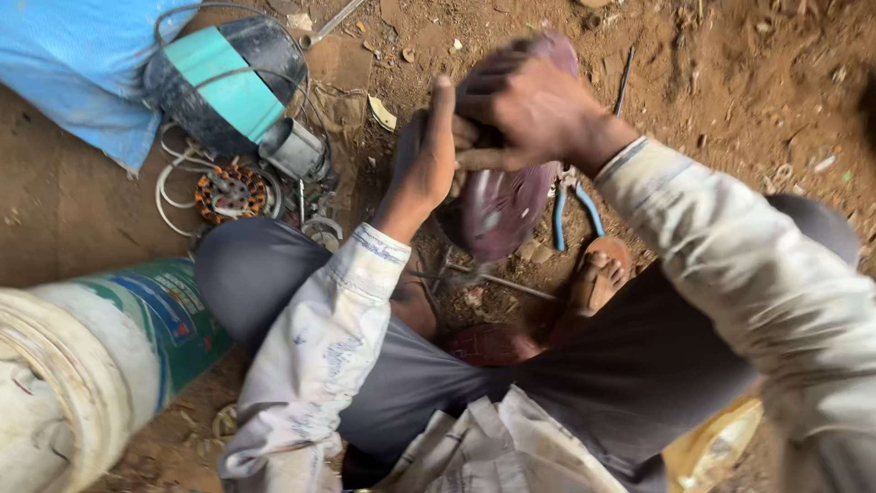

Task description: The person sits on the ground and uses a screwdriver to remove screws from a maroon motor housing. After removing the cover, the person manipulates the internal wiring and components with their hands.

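A: Where is the maroon metal housing (504, 205) seen?

B: It is seen at the centre of the frame, slightly above the middle, held upright over the dirt ground (730, 82) between the knees. Its lower rounded face is shown below both hands.

A: How is it held?

B: The left hand (427, 162) is pressed against its left edge, with the thumb raised and the fingers hidden behind the rim, so a grip is suggested but cannot be told for certain. The right hand (529, 110) is closed over the top of the housing; it is blurred, and whether a small tool is gripped in it cannot be told.

A: What is found around it?

B: Blue-handled pliers (573, 205) are laid just right of the housing, beside a sandalled foot (598, 274). A copper-wound motor core (231, 193) with white wires and a teal-and-black casing (228, 87) are set at the upper left, well apart from the hands. A white bucket (82, 365) is seen at the lower left
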